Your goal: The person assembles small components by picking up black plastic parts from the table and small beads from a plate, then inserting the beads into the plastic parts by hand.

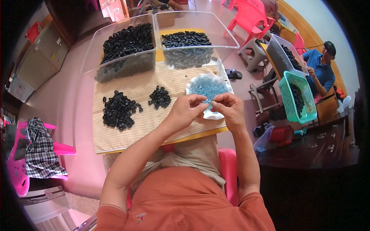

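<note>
My left hand point(187, 109) and my right hand point(231, 110) meet above the near rim of a white scalloped dish point(190, 82). Both have thumb and fingers pinched together; whatever sits between the fingertips is too small to make out. Small clear bluish pieces point(208, 86) fill the dish. Left of my left hand, a small heap of black plastic parts point(159, 97) lies on the striped beige cloth point(146, 136). Farther left is a larger heap of similar black parts point(120, 110).
Two clear plastic bins point(125, 69) point(189, 57) of black parts stand at the table's far side. At right, a co-worker point(322, 71) in blue sits by a green basket point(287, 100) and another bin point(283, 52). Pink chairs point(248, 17) point(21, 169) stand around.
</note>
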The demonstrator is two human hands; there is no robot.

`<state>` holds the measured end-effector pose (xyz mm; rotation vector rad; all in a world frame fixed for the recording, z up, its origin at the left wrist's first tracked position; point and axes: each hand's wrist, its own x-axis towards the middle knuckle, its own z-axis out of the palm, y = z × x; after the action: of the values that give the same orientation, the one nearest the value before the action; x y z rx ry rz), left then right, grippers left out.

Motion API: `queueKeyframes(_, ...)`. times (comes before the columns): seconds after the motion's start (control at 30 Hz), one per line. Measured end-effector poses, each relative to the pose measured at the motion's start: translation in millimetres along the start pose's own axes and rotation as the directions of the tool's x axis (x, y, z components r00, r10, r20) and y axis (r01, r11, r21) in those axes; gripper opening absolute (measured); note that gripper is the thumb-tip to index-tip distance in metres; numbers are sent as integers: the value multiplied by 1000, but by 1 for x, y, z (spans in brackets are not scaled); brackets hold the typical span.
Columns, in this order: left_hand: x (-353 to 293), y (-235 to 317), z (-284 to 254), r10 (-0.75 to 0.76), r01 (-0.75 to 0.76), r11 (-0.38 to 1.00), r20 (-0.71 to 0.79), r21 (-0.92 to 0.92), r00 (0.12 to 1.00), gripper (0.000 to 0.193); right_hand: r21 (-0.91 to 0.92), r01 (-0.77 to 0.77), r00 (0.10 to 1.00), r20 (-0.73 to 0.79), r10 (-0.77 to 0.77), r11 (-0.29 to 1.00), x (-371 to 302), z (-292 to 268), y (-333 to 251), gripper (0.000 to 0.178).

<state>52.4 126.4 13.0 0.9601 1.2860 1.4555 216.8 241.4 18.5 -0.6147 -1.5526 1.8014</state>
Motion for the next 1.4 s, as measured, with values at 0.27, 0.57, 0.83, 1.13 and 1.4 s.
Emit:
queueKeyframes(0.27,14,0,1,-76,77,997,76,-9,994,19,70,-5,999,38,2,998,3,-6,3,12)
queueKeyframes(0.57,16,5,9,-22,19,991,24,133,999,16,34,-56,998,42,55,998,5,-8,4,10)
queueKeyframes(0.83,15,7,14,32,-32,974,3,224,999,16,32,-97,995,32,96,995,2,-11,5,11)
queueKeyframes(1.13,21,-2,11,23,-18,995,-50,103,998,15,-40,67,997,-36,-68,997,2,-8,18,12)
queueKeyframes(1.4,29,-2,17,46,-4,967,-158,255,986,17,-233,160,980,-78,-182,959,-2,-7,19,14)
